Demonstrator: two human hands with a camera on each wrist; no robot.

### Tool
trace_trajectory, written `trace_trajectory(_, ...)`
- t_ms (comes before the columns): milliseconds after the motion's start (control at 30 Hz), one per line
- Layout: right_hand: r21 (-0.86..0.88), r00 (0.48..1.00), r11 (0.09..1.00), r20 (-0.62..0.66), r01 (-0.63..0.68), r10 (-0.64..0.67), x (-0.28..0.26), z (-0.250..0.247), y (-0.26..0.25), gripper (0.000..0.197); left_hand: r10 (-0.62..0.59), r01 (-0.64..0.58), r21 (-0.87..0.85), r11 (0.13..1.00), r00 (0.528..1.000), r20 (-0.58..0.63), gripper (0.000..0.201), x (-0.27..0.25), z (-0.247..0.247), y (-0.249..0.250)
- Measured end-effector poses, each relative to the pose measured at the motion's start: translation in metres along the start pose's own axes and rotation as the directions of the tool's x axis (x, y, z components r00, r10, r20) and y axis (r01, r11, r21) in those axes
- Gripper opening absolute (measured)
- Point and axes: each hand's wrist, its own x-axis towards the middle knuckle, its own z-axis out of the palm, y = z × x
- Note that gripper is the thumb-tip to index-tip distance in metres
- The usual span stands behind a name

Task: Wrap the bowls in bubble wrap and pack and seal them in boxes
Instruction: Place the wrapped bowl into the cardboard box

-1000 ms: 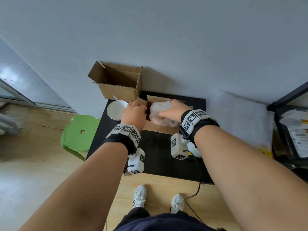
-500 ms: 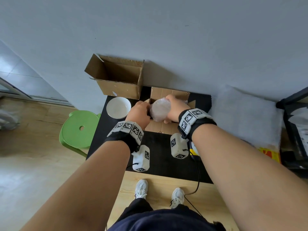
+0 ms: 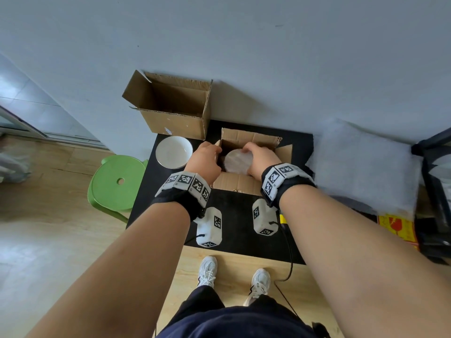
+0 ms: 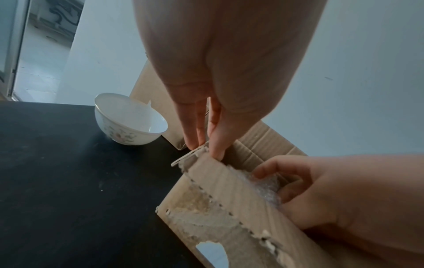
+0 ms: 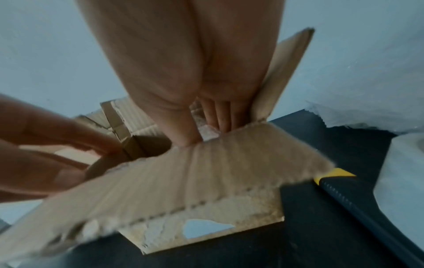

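Note:
A small cardboard box [image 3: 244, 182] stands open on the black table [image 3: 234, 215]. Inside it lies a bowl wrapped in bubble wrap [image 3: 237, 161], also visible in the left wrist view as wrapped bowl [image 4: 263, 186]. My right hand [image 3: 246, 152] reaches into the box and grips the wrapped bowl from its right side. My left hand [image 4: 204, 150] pinches the corner of the box's left flap [image 4: 195, 157] and holds it back. A bare white bowl [image 3: 174, 151] with a flower pattern stands on the table to the left of the box.
A bigger open cardboard box [image 3: 175, 111] stands at the back left against the wall. A bubble wrap sheet [image 3: 366, 162] lies to the right. A yellow and black knife [image 5: 332, 181] lies beside the small box. A green stool [image 3: 117, 181] stands left of the table.
The wrapped bowl has gone from above the small box down into it, carried by my right hand. My left hand has stayed at the left flap.

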Motion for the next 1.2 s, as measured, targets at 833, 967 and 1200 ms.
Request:
trace_trajectory(833, -0.098, 0.996, 0.995, -0.089, 0.013, -0.022, 0.009, 0.016, -0.009, 0.047, -0.022, 0.023, -0.023, 0.999, 0.999, 0.030, 0.055, 0.005, 0.001, -0.004)
trace_trajectory(967, -0.083, 0.998, 0.996, -0.060, 0.015, -0.020, 0.009, 0.008, -0.009, 0.047, -0.006, 0.006, 0.022, 1.000, 1.000, 0.024, 0.055, 0.003, -0.001, -0.001)
trace_trajectory(1200, 0.080, 0.952, 0.996, -0.305, 0.043, -0.017, -0.016, -0.025, 0.003, 0.034, 0.016, -0.012, 0.115, 0.993, 0.999, -0.034, 0.048, -0.004, -0.001, 0.020)
